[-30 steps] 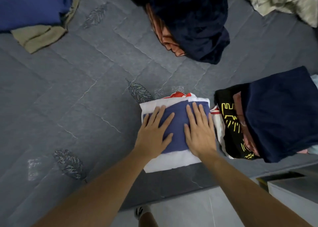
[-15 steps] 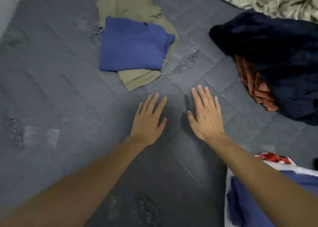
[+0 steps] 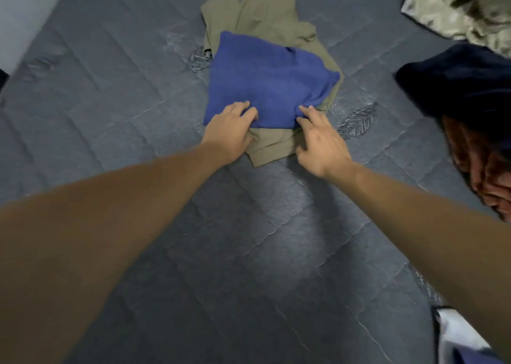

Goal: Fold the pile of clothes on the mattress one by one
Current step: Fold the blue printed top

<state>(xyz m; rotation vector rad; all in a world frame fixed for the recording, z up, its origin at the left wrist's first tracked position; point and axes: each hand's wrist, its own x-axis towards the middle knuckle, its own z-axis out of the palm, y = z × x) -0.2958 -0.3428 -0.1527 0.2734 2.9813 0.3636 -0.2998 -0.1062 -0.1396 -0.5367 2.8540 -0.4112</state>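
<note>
While both arms reached forward over the mattress (image 3: 116,131), I had each grip on the near edge of the blue shirt (image 3: 265,82). My left hand (image 3: 231,130) had its fingers curled into the cloth at the near left corner, and my right hand (image 3: 318,140) pinched a bunched bit at the near right corner. That shirt lay on top of the khaki garment (image 3: 265,12), which stuck out beyond my grips on the far side and just under them on the near side.

To do this step well, I judged I should catch only the blue layer, since the khaki cloth sat touching right beneath both grips and could come along. Lifting both corners together and evenly would keep the shirt from twisting. The bare stretch of mattress nearer to me than my grips looked the right place to spread it. To the right of my right grip lay a dark navy pile (image 3: 459,84), well apart.
</note>
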